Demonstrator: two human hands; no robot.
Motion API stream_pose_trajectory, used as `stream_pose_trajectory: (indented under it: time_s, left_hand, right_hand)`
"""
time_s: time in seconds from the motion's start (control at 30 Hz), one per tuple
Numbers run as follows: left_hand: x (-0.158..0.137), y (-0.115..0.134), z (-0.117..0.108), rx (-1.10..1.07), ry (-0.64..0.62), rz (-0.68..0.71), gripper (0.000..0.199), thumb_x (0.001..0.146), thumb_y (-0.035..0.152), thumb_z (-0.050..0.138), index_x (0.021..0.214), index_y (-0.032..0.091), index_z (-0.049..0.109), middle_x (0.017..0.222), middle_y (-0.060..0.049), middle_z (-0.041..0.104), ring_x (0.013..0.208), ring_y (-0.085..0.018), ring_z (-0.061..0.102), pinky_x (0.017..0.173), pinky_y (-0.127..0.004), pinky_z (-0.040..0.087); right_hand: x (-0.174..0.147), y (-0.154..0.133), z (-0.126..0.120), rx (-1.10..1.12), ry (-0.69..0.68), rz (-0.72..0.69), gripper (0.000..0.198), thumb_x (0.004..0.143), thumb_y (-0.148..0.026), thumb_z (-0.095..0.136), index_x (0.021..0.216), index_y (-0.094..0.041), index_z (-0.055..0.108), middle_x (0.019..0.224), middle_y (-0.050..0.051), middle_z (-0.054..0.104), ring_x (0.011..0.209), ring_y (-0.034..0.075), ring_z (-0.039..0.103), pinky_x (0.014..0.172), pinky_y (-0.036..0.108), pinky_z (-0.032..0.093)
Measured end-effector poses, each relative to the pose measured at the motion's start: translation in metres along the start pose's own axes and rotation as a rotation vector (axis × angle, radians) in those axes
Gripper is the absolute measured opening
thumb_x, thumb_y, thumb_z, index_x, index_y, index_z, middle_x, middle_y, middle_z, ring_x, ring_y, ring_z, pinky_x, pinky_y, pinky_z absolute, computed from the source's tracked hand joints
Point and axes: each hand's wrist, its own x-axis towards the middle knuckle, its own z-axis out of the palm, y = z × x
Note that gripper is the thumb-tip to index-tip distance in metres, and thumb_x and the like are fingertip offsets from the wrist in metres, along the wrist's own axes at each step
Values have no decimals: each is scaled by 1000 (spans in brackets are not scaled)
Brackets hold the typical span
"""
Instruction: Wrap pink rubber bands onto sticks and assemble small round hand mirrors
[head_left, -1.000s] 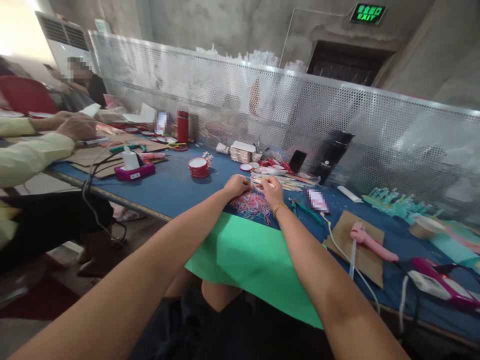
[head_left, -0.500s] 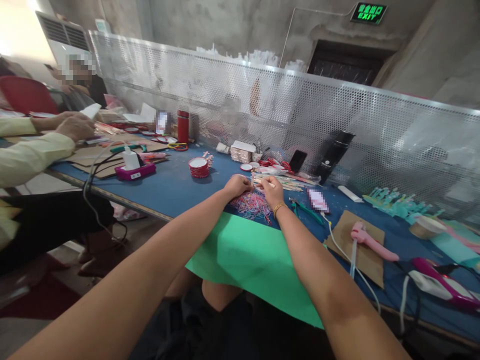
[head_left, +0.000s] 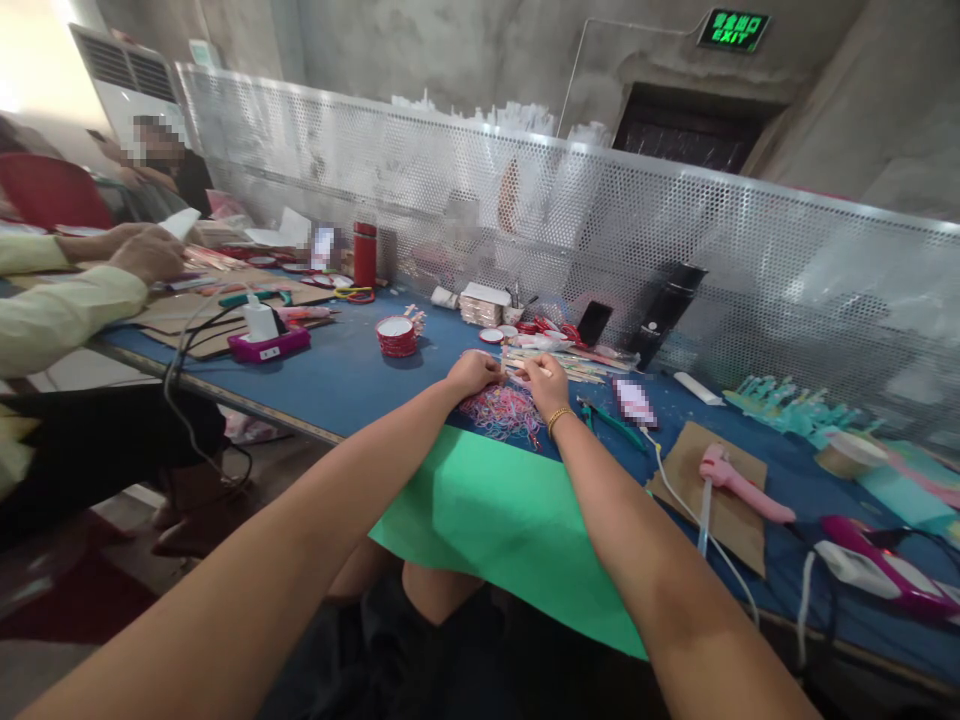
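My right hand is closed on a thin pale stick that points towards the left. My left hand has its fingers pinched together close to the stick's tip; what is between them is too small to make out. Right under both hands lies a tangled pile of pink, purple and blue strings. A green sheet hangs over the table's front edge, below my forearms.
Green-handled pliers and a pink glue gun on cardboard are to the right. Stacked red-rimmed discs stand to the left, near a purple power strip. A co-worker's hands are at far left. Behind runs a perforated metal screen.
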Motion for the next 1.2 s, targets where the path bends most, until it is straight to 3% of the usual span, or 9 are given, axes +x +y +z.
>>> stream_pose_trajectory:
  time_s: [0.3,0.47,0.73,1.0,1.2]
  left_hand:
    - [-2,-8,0,15,-39,-13,27,71,39,64,75,16,77,68,1,67,65,-12,53,58,-22,33]
    - [-7,-7,2,34,-49,-58,26,70,35,69,89,20,78,76,0,71,71,-14,59,62,-23,36]
    - [-9,-1,-1,87,-56,-74,22,72,34,69,86,20,78,79,-1,73,75,-17,62,62,-24,37]
    - [-4,-5,-1,116,-84,-61,23,74,34,68,89,19,78,80,-2,73,73,-16,61,62,-24,38]
    - [-4,-4,-1,133,-80,-21,21,76,32,68,90,19,78,80,-2,72,72,-15,60,61,-24,36]
  right_hand:
    - [-6,-2,1,55,5,20,11,68,-34,57,70,-23,60,65,-1,68,66,20,65,68,31,51]
    - [-14,-8,-1,85,24,18,16,67,-37,63,73,-22,63,68,0,67,68,19,64,69,31,51]
    - [-16,-3,1,24,115,5,17,70,-40,62,71,-23,62,68,-1,67,69,20,64,69,31,50]
    - [-16,0,0,-65,102,-36,18,68,-39,64,76,-23,62,76,1,69,76,22,66,74,33,51]
    - [-20,-5,-2,-114,90,-45,21,69,-40,61,79,-23,64,75,1,69,69,20,63,66,30,49]
